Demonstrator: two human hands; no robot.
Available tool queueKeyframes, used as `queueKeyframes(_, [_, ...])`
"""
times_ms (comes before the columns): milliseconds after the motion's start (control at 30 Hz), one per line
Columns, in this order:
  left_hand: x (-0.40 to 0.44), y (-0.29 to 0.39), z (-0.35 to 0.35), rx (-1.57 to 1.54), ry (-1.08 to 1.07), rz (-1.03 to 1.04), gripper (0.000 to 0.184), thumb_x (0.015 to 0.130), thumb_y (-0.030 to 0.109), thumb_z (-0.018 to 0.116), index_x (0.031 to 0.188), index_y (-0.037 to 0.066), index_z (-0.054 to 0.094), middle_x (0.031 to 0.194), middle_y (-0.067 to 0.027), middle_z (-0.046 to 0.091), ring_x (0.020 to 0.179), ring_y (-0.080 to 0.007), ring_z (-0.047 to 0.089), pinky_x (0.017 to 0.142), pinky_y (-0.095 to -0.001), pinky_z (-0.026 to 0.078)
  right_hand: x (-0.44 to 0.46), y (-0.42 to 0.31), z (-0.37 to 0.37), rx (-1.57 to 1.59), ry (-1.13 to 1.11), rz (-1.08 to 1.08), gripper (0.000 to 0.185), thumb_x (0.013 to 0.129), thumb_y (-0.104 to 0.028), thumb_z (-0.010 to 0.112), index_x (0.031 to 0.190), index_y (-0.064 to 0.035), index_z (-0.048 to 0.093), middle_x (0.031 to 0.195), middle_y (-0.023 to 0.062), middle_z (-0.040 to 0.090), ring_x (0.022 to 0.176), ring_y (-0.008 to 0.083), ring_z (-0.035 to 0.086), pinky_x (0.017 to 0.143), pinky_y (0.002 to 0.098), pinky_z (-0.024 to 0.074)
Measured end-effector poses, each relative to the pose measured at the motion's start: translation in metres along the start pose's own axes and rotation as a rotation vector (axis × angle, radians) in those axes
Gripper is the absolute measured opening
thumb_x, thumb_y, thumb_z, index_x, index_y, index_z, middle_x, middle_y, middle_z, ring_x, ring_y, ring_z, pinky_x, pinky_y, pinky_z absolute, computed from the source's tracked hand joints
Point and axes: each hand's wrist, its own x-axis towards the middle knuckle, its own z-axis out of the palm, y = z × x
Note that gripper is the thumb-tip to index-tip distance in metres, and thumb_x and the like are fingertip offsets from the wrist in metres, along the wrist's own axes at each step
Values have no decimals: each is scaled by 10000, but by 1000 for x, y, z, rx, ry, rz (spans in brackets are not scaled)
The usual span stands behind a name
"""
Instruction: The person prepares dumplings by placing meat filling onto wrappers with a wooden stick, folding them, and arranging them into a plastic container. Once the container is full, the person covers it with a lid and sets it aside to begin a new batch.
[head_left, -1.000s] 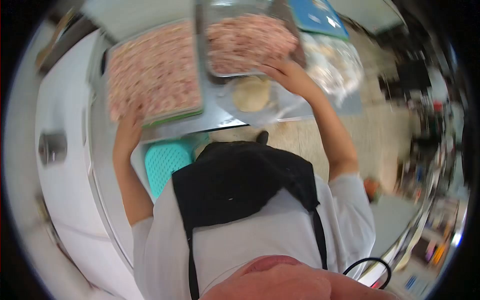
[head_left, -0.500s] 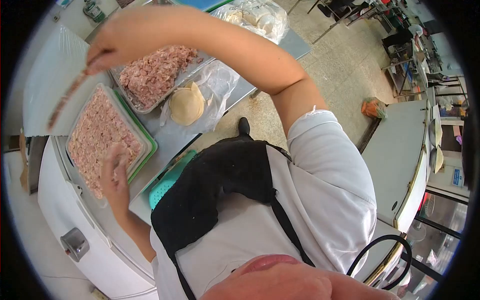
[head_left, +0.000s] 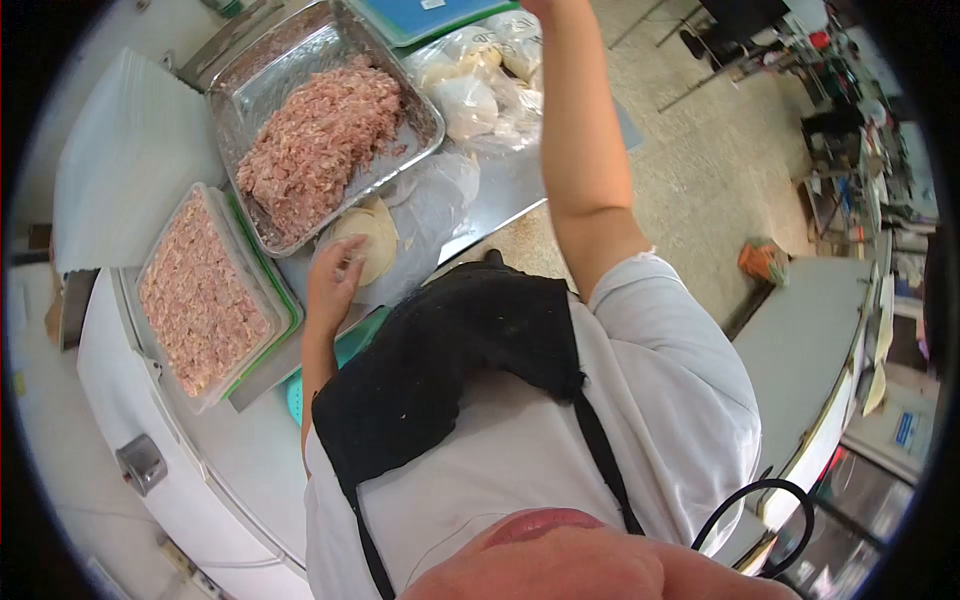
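The half-open left hand [head_left: 331, 282], seemingly empty, is over the dough [head_left: 381, 240], likely set near for easy reach. I can't tell what the right hand [head_left: 545, 6] has.

Beside the metal tray [head_left: 425, 125], a white label [head_left: 432, 3] is showing on a blue panel [head_left: 430, 20], but I'm reading no words anywhere.

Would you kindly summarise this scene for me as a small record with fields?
Left hand: fingers over round, pale dough sheets; grip unclear
Right hand: mostly past the top edge; grip unseen
Meat mound: coarse, pink, in a rectangular silver metal tray
Levelled meat: pink, in a rectangular translucent plastic container beside the tray
Tray's other side: clear plastic bags, flat blue panel
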Motion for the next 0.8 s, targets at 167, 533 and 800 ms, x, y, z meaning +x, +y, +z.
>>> queueKeyframes(167, [12,-2,34,332,99,144,311,757,65,681,1066,54,644,1015,-121,601,951,-310,580,826,-372,469,-7,70,-21,-840,-553,15,335,928,-403,543,1005,-117,699,903,131,686,826,348,637,747,434,506])
queueKeyframes(533, [21,21,54,411,398,-48,293,712,112,751,963,52,613,948,-132,556,913,-337,554,814,-409,453,-35,148,-8,-1294,-939,-557,143,800,-147,599,770,-66,712,794,139,691,744,315,684,592,416,535])
queueKeyframes(800, [10,-2,54,269,512,-206,189,787,94,706,969,45,697,1010,-129,629,985,-308,592,861,-375,460,-40,99,-5,-1252,-1149,-573,99,725,-86,586,704,-52,676,711,131,656,685,292,678,559,396,535])
